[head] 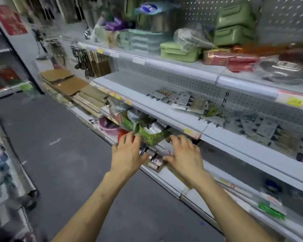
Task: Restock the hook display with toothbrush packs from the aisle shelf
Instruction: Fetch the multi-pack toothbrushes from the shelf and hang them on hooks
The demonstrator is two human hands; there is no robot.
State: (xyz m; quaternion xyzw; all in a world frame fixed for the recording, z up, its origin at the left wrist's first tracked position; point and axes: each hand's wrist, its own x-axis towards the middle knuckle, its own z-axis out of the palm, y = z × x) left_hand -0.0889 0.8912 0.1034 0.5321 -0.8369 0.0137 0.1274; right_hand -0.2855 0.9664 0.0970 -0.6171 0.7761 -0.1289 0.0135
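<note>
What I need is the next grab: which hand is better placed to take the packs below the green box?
Probably right hand: its thumb is beside the packs; the left hand reaches toward the green box.

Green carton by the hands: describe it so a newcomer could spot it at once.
On the white shelving unit right of the aisle, look under the middle shelf's front lip. Just beyond the left hand and right hand sits the green carton, open-topped printed cardboard holding pale packets, unlike the pink basin leftward.
</note>
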